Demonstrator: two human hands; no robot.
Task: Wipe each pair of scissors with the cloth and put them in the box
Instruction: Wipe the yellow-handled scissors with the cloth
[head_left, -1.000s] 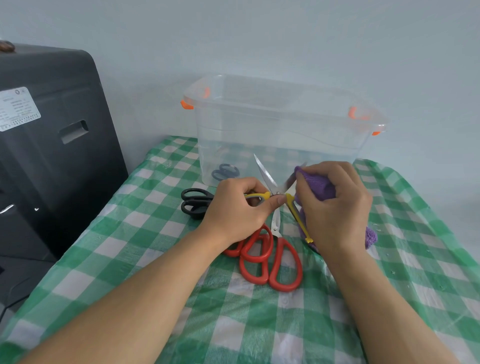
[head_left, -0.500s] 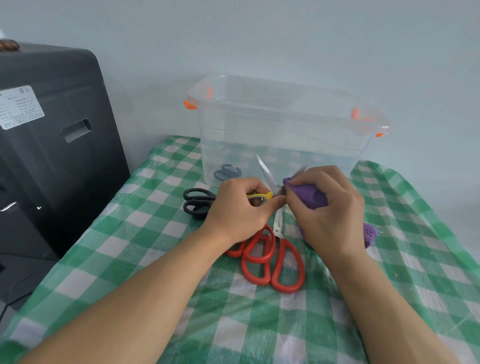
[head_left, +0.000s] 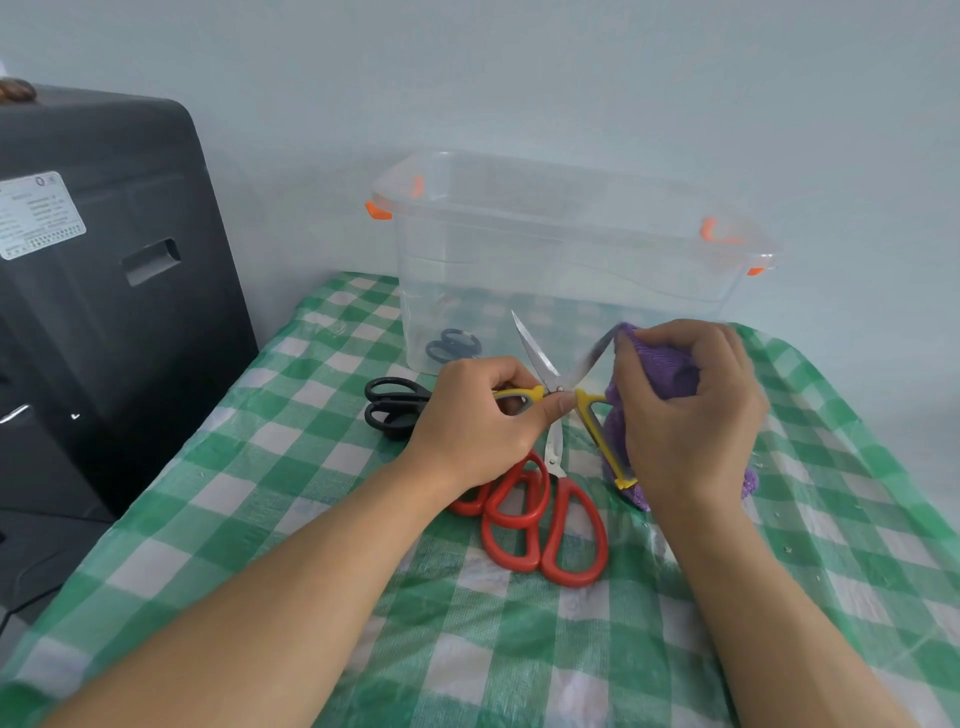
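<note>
Wiping in progress: yellow scissors (head_left: 558, 387), blades spread wide, being held just above the checked tablecloth (head_left: 270, 499) near centre. Left hand (head_left: 472, 421) is curling round one yellow handle; right hand (head_left: 685, 410) is pinching the purple cloth (head_left: 660, 366) over the blade at 1 o'clock. Judged light, stiff, sharp-edged; handles being the safe hold. Clear box (head_left: 566, 260) is standing at 12 o'clock, one pair already inside; red scissors (head_left: 545, 519) and black scissors (head_left: 392, 408) are waiting.

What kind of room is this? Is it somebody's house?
Probably a home or small workroom, though I can't be sure. A green checked tablecloth covers the table, a clear plastic storage box stands against a plain wall, and a black machine sits alongside.
</note>
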